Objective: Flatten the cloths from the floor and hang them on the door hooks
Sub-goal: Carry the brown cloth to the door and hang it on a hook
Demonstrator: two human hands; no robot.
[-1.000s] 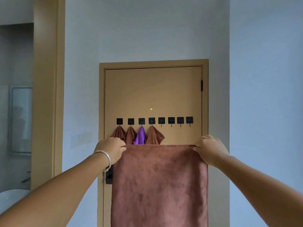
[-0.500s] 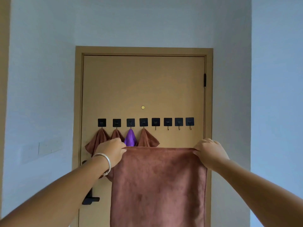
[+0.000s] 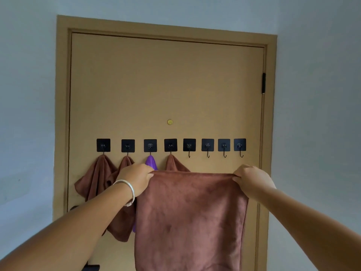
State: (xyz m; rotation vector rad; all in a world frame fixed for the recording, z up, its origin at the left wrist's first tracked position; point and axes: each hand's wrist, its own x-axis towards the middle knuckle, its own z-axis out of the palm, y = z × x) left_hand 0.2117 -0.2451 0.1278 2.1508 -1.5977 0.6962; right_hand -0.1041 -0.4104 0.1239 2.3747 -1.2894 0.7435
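Brown cloth (image 3: 191, 218) held spread flat before door (image 3: 166, 90), top edge taut and level, body hanging straight down — top corners pinched by left hand (image 3: 136, 178) and right hand (image 3: 252, 179). Eight black hooks (image 3: 208, 147) in row across door. Left four hold bunched cloths: brown (image 3: 95, 178), brown (image 3: 125, 222), purple (image 3: 151, 162), brown (image 3: 172, 164) — right four bare.

Just one view, worn on the head. Faced forward and slightly upward at the tan door (image 3: 166, 85), close in, at about arm's reach. Took in the row of black hooks (image 3: 171, 145), the grey wall (image 3: 316, 94) and both forearms from below.
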